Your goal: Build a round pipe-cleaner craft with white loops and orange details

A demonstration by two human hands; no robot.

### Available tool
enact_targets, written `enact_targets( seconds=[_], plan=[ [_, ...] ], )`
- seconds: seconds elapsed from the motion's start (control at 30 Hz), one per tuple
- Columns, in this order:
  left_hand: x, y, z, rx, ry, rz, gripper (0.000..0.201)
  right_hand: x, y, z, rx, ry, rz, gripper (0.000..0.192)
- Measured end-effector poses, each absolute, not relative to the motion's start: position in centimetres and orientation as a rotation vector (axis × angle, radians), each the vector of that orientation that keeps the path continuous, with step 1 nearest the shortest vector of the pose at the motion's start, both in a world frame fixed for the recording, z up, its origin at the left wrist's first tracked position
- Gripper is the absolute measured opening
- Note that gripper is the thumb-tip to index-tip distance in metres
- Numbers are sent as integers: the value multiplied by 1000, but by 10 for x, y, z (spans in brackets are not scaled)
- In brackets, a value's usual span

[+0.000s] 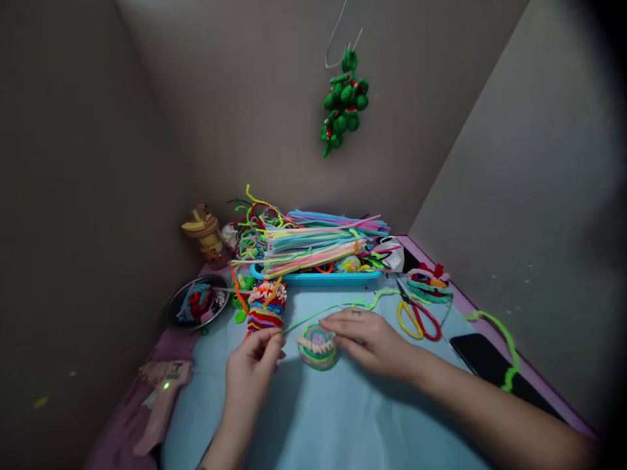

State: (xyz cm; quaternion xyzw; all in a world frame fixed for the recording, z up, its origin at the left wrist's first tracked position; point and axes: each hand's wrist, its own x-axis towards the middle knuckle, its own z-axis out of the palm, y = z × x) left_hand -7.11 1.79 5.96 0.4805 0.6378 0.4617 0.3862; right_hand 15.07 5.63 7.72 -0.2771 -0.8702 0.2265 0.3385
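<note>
Between thumb and fingertips, my left hand [257, 365] pinches the end of a thin green pipe cleaner [318, 313]. That strand stretches to the right, passing behind my other hand. My right hand [365, 339] reaches in with fingers stretched out and lying together, their tips at the right edge of a round coiled piece [318, 347]. This piece has pink, green and cream bands and lies on the light blue cloth [343, 418]. Just beyond my left fingertips is a striped, multicoloured pipe-cleaner piece [267, 307]. Whether my right fingers press on the coil is hard to tell.
Bundled pipe cleaners [318, 245] overfill a blue tray [318, 281] at the back. Scissors [418, 320] and a dark phone [490, 365] lie right. A metal bowl [223, 307], a pink glue gun [164, 405] and a tumbler [208, 238] stand left. Green decorations [343, 98] hang above.
</note>
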Motion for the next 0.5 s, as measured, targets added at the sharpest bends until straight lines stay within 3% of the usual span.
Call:
enact_targets(
  seconds=[0.27,0.4,0.5],
  plan=[
    [-74,30,50,1032,1566,1171,45,160,125,100,-936,-1958,476,7],
    [-79,31,38,989,1548,1160,46,171,165,123,-1014,-1840,371,19],
    [-78,31,34,987,1508,1142,48,179,195,137,-1103,-1841,314,15]
  ],
)
